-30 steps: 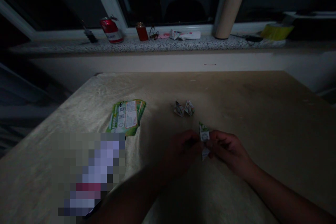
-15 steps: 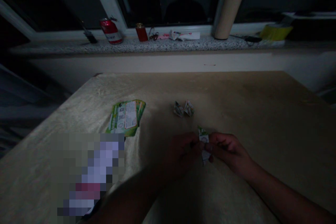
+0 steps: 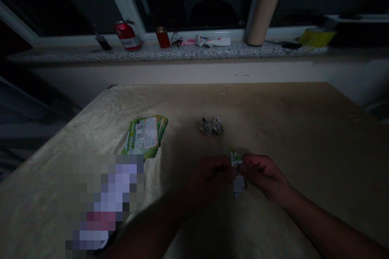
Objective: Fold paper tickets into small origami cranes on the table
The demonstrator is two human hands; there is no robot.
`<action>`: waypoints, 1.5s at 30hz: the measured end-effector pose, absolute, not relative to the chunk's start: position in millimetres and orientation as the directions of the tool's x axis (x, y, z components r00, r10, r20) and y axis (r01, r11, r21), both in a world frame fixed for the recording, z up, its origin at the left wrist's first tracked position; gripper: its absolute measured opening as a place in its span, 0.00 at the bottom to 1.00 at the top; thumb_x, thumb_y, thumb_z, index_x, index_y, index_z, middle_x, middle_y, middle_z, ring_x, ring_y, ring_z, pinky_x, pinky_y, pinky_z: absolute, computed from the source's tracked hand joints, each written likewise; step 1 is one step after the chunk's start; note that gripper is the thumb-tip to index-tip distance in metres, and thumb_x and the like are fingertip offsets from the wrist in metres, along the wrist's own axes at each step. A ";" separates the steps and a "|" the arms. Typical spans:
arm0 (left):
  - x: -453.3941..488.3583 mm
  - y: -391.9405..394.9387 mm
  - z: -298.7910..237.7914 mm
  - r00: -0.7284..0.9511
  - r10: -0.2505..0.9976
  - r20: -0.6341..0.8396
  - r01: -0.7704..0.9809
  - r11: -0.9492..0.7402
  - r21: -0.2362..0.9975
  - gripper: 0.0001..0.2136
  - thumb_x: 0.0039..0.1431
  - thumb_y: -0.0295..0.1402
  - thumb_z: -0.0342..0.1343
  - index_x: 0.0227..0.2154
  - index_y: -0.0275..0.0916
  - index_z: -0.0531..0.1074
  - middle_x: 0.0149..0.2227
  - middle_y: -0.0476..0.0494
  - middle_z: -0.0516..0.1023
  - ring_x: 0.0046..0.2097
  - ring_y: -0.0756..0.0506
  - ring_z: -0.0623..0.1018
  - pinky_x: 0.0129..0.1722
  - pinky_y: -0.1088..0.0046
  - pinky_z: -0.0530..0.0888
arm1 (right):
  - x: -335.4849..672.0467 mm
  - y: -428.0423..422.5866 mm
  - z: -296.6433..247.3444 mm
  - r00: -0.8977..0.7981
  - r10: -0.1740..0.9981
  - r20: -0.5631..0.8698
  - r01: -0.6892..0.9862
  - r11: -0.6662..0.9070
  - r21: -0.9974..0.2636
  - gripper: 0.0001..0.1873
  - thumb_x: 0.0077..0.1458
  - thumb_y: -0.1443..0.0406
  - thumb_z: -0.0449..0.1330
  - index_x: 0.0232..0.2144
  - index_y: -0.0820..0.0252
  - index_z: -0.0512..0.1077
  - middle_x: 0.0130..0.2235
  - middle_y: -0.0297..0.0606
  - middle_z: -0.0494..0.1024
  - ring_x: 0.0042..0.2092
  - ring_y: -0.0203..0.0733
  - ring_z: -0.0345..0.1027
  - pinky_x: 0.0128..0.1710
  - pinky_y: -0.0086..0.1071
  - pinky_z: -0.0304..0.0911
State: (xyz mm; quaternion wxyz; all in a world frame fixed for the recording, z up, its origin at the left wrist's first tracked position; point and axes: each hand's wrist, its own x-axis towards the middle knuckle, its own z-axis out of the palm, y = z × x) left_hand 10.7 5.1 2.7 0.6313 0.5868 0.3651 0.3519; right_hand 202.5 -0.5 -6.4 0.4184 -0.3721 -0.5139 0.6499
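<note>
Between my hands is a narrow folded paper piece [image 3: 238, 184], green at its top and pale with small print below. My left hand [image 3: 214, 172] pinches its left edge, in deep shadow. From the other side, the thumb and fingers of my right hand [image 3: 264, 172] close on the same paper. Just beyond, two small folded paper pieces [image 3: 212, 126] stand side by side on the table. Green printed leaflets [image 3: 145, 135] lie in a stack to the left.
The table [image 3: 291, 129] has a pale cover. A blurred-out object [image 3: 114, 198] lies at the near left. On the granite sill [image 3: 152, 53] stand a red can [image 3: 127, 37], a red jar [image 3: 163, 37], a crumpled white packet [image 3: 214, 41], a cardboard tube [image 3: 266, 8] and a yellow item [image 3: 317, 37].
The folded paper has shifted slightly down towards me between my fingers, and more of its lower point shows. Both hands keep their pinch. The view has moved very slightly.
</note>
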 end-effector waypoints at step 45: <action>14.0 5.7 -4.5 0.515 0.848 -0.127 -0.148 0.233 0.961 0.18 0.59 0.48 0.61 0.28 0.34 0.77 0.25 0.46 0.73 0.28 0.48 0.69 0.30 0.72 0.63 | 205.7 -1.1 -17.9 -0.552 0.834 -0.014 -0.116 -0.094 -0.989 0.30 0.65 0.45 0.57 0.22 0.63 0.73 0.19 0.34 0.71 0.23 0.34 0.63 0.25 0.28 0.57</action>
